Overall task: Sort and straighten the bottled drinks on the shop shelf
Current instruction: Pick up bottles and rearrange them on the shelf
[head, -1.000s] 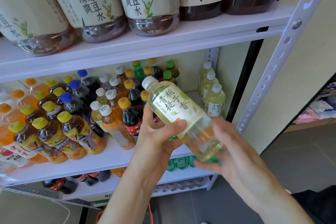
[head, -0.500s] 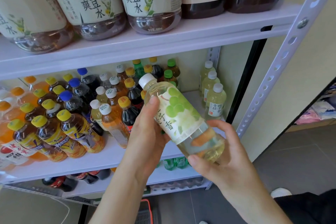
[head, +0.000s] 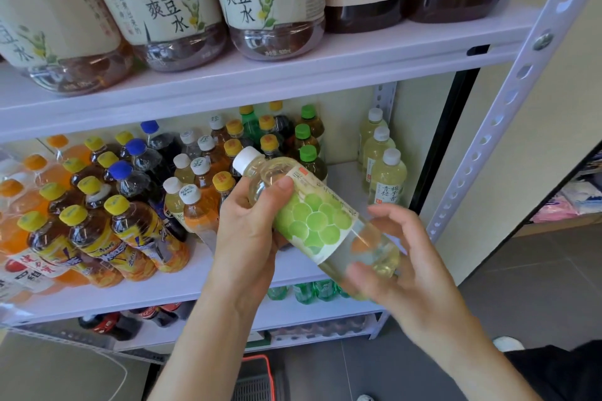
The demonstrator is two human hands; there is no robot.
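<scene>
I am gripping the green-grape drink bottle [head: 317, 225] with my left hand [head: 247, 234] round its upper body, my right hand [head: 410, 273] curling round its clear base. It is lying tilted between both hands, cap up-left, with three pale white-capped bottles [head: 387, 179] standing beyond my right hand.

white-capped bottle [head: 312, 225], green-dotted label [head: 317, 221]
</scene>
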